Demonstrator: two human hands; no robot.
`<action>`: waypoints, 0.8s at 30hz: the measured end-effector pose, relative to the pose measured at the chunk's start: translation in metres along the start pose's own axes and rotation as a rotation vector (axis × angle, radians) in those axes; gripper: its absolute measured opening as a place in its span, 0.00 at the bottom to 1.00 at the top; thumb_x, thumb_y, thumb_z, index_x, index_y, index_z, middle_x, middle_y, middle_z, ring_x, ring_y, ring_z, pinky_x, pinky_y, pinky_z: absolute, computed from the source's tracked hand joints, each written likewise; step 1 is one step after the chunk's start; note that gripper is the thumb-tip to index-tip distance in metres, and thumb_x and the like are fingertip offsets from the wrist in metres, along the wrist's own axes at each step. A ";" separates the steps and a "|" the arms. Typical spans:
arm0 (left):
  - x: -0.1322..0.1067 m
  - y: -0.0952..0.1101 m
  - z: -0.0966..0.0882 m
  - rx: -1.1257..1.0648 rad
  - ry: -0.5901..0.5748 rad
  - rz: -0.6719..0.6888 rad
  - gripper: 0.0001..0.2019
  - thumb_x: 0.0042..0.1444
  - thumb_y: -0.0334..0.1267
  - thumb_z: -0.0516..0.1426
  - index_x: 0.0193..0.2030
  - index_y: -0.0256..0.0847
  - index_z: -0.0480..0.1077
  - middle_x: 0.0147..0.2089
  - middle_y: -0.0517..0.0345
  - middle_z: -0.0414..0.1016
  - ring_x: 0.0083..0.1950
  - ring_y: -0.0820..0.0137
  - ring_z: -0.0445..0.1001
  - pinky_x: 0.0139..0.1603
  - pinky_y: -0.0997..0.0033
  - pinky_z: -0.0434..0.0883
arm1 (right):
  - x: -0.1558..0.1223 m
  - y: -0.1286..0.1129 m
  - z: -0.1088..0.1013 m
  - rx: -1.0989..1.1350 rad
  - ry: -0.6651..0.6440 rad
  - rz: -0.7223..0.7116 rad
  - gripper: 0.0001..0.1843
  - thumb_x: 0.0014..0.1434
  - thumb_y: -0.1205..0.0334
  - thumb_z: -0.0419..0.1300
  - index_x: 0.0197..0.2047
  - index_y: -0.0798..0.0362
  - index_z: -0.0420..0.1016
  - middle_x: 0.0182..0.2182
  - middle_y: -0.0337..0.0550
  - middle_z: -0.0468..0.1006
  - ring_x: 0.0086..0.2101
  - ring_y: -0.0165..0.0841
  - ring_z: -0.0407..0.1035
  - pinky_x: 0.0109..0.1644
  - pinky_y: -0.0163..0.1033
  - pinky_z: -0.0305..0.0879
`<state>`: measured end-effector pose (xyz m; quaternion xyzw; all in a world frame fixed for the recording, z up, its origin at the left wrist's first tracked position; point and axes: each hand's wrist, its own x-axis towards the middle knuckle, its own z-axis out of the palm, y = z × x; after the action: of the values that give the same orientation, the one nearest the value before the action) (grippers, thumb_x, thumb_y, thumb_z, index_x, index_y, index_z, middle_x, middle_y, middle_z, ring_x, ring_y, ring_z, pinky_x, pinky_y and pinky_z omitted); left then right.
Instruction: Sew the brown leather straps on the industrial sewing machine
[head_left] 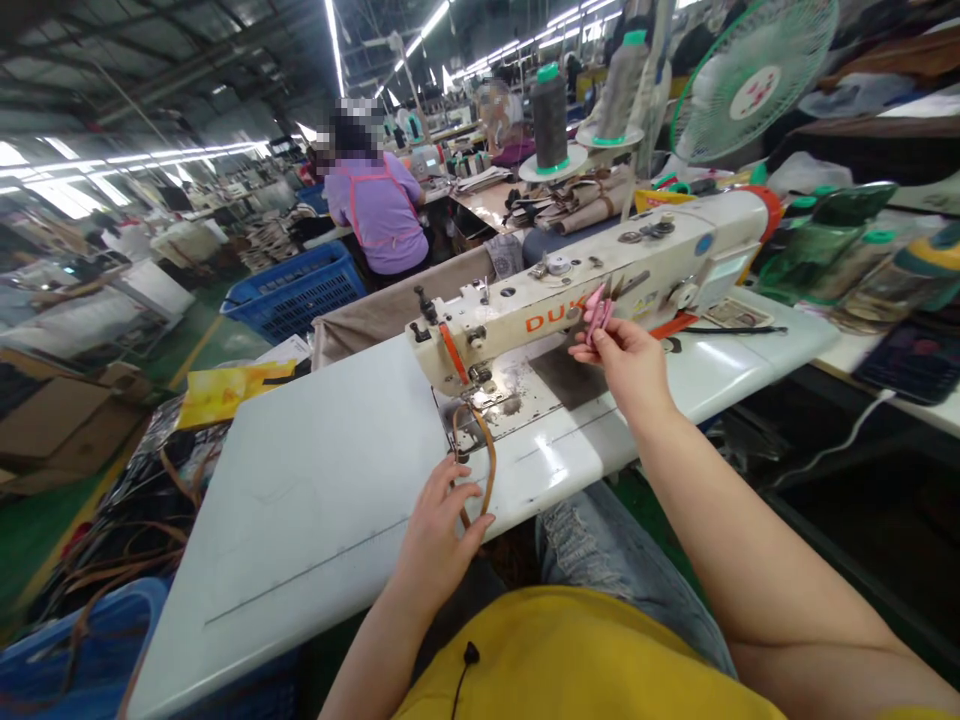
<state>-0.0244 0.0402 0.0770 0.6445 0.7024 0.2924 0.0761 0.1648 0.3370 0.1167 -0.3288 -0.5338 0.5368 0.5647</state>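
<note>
My left hand (442, 525) rests at the near edge of the white sewing table (300, 500), fingers curled around a thin brown leather strap (486, 455) that loops up to the needle area of the cream sewing machine (570, 285). My right hand (622, 355) is raised beside the machine's arm, pinching a small pink tool (598, 310) between its fingertips.
Thread cones (551, 118) and a green fan (754, 75) stand behind the machine. Bottles (840, 240) sit on the right. A blue crate (300, 290) and a person in purple (379, 205) are at the back left. Brown straps (127, 540) pile in a blue bin at left.
</note>
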 end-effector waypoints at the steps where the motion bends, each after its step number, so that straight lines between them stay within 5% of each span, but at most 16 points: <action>1: 0.000 0.001 0.003 -0.001 -0.008 0.007 0.09 0.63 0.33 0.62 0.49 0.46 0.72 0.63 0.46 0.71 0.76 0.50 0.61 0.72 0.36 0.68 | -0.001 0.000 0.000 -0.002 -0.006 0.012 0.22 0.60 0.45 0.71 0.46 0.54 0.77 0.34 0.42 0.81 0.30 0.32 0.80 0.39 0.39 0.84; 10: -0.001 0.010 0.005 -0.061 -0.026 0.054 0.09 0.60 0.24 0.59 0.38 0.44 0.67 0.60 0.49 0.74 0.77 0.53 0.60 0.74 0.42 0.66 | -0.024 0.000 -0.009 -0.096 0.010 -0.009 0.25 0.59 0.41 0.70 0.47 0.54 0.78 0.37 0.44 0.83 0.32 0.33 0.81 0.34 0.36 0.81; 15: -0.003 0.016 0.000 -0.216 -0.034 0.017 0.09 0.61 0.26 0.58 0.41 0.45 0.69 0.59 0.50 0.75 0.64 0.58 0.73 0.68 0.48 0.70 | -0.023 -0.008 -0.013 -0.153 0.027 -0.002 0.28 0.59 0.36 0.67 0.48 0.53 0.76 0.34 0.43 0.83 0.27 0.31 0.79 0.27 0.31 0.73; 19: -0.009 0.014 -0.005 -0.291 -0.035 -0.035 0.08 0.63 0.28 0.55 0.44 0.45 0.71 0.58 0.48 0.74 0.61 0.59 0.74 0.64 0.53 0.71 | -0.025 -0.011 -0.008 -0.190 -0.004 -0.004 0.31 0.60 0.33 0.65 0.49 0.53 0.75 0.29 0.40 0.81 0.24 0.30 0.76 0.24 0.30 0.70; 24: -0.012 0.019 -0.015 -0.423 -0.261 -0.186 0.06 0.66 0.35 0.54 0.44 0.44 0.73 0.45 0.53 0.77 0.44 0.65 0.77 0.48 0.64 0.73 | -0.020 -0.001 0.004 -0.345 -0.072 -0.074 0.33 0.63 0.29 0.58 0.51 0.52 0.74 0.32 0.42 0.81 0.26 0.31 0.76 0.26 0.32 0.71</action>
<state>-0.0136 0.0242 0.0955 0.5790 0.6664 0.3389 0.3254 0.1637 0.3168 0.1140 -0.3814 -0.6496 0.4275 0.4998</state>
